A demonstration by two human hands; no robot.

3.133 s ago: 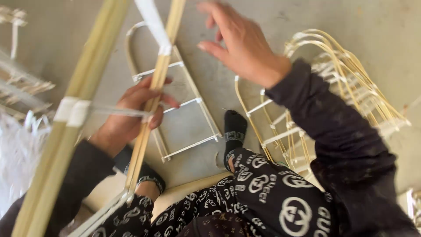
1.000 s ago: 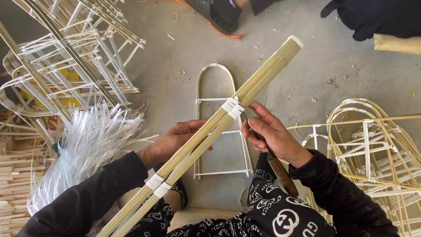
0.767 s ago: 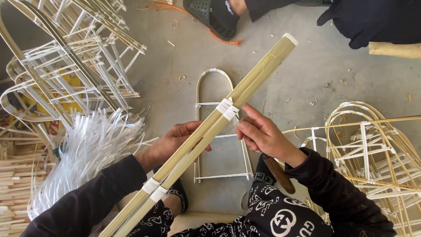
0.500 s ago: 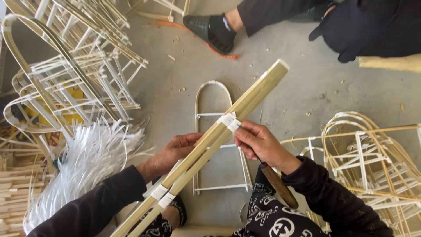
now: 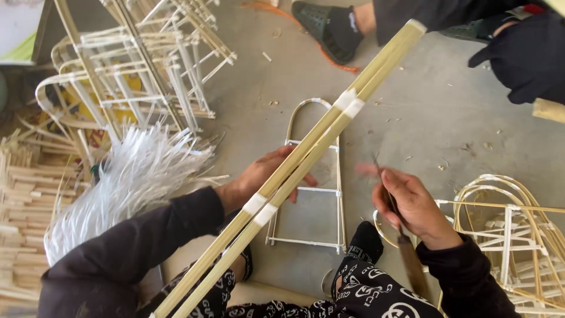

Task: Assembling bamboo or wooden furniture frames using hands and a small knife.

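Observation:
My left hand grips a bundle of long pale bamboo slats that runs diagonally from lower left to upper right. White plastic strips bind the bundle at two places, one band high up and one band close to my hand. To the right of the bundle, clear of it, my right hand holds a thin knife with a wooden handle. Under the bundle an arched bamboo frame lies flat on the concrete floor.
A heap of white plastic strips lies left, with stacked arched frames behind and bamboo sticks at the far left. More frames sit at the right. Another person's sandalled foot and dark sleeve are at the top.
My right hand has come off the upper white band and moved down and right, away from the bundle, with the knife in it. My left hand keeps its hold on the slats.

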